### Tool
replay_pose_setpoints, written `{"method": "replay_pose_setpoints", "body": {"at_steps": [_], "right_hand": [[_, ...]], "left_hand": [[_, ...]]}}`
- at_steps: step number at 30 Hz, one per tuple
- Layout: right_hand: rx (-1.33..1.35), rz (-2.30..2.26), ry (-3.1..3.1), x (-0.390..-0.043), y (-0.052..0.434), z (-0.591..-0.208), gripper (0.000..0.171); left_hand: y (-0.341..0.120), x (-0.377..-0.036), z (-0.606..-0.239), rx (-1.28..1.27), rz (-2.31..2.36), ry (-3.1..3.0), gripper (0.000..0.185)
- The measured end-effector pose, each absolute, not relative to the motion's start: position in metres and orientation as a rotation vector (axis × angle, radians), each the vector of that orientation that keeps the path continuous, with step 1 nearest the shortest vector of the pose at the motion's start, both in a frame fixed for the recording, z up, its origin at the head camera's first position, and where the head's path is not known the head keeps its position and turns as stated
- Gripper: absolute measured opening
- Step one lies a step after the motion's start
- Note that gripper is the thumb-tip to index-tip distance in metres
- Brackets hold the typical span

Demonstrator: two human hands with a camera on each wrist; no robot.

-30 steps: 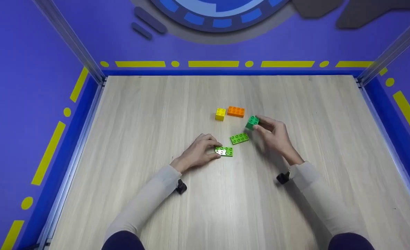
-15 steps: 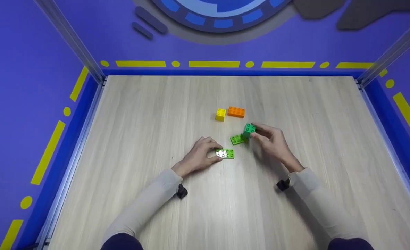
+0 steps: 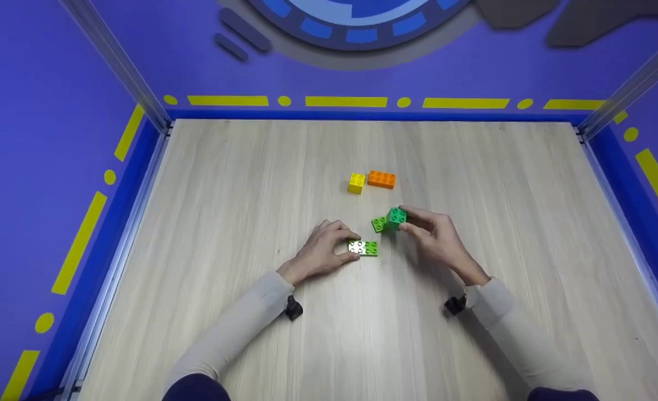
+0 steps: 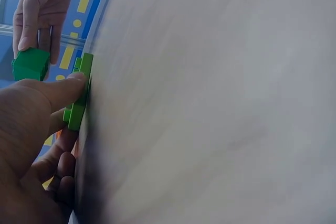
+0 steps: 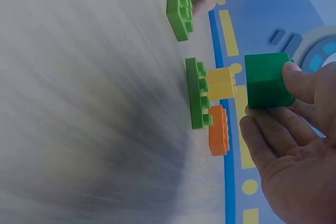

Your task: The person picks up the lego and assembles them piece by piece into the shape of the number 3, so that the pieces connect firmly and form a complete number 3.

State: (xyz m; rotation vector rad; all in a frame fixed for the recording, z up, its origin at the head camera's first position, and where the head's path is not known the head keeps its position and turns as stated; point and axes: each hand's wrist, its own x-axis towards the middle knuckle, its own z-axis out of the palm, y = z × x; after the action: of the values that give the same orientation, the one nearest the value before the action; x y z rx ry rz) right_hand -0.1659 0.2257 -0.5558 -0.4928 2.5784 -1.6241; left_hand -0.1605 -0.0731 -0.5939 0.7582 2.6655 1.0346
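Note:
My left hand [image 3: 344, 246] rests on the wooden table [image 3: 250, 184] and pinches the left end of a flat light green plate [image 3: 365, 248]. In the left wrist view its thumb [image 4: 63, 85] presses on that plate [image 4: 77, 103]. My right hand [image 3: 412, 221] grips a dark green square brick [image 3: 396, 217] by thumb and fingers, just above the right end of a second light green plate [image 3: 378, 224]. The right wrist view shows the brick [image 5: 268, 80] held a little off that second plate [image 5: 198, 94], apart from it.
A yellow brick [image 3: 356, 182] and an orange brick [image 3: 381, 179] lie side by side just behind the plates. Blue walls with yellow marks [image 3: 345, 101] enclose the table on three sides.
My right hand has carried the dark green brick left and toward me, from beside the orange brick to over the second light green plate. The left hand has stayed on its plate.

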Motion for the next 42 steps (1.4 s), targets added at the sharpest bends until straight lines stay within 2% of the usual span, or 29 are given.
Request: {"method": "replay_pose_setpoints", "body": {"at_steps": [8, 42], "right_hand": [[-0.52, -1.601, 2.545, -0.164, 0.219, -0.551, 0.042], [-0.661, -1.574, 2.493, -0.149, 0.2, -0.561, 0.041]], "left_hand": [[-0.072, -0.16, -0.596, 0.754, 1.105, 2.673, 0.034], [-0.073, -0.159, -0.599, 0.752, 1.113, 2.685, 0.04]]}}
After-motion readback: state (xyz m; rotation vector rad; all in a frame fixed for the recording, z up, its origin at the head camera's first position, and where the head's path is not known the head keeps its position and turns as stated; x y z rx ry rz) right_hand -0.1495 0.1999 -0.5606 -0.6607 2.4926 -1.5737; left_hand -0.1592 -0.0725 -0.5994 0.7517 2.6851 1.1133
